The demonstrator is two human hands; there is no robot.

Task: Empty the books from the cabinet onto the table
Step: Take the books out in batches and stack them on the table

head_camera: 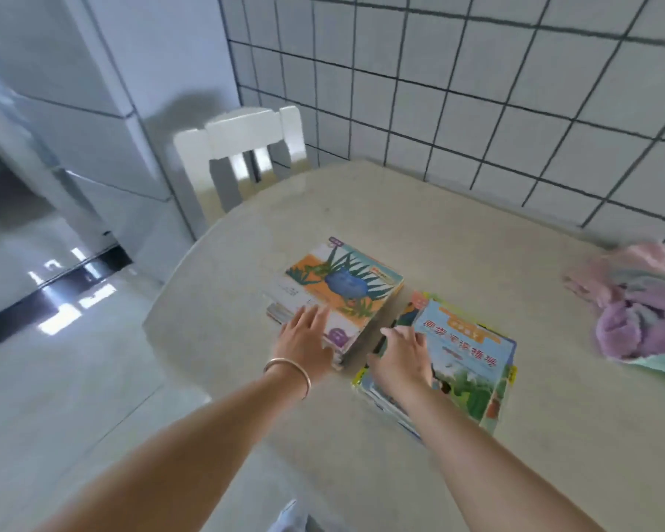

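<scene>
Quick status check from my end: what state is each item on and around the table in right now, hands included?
Left stack of books: flat on the table, left hand on its near corner.
Right stack of books: flat, slightly fanned, right hand on its left edge.
Left hand: open, palm down.
Right hand: open, fingers spread.
Cloth: crumpled by the wall.
Chair: pushed against the table.

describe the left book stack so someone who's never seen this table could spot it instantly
Start at the beige table by the tiled wall, white chair at its far end. Two book stacks sit near its front edge; take the one under the left hand. That left stack has an orange cover with a blue blob and green leaves; the right stack is topped light blue.
</scene>
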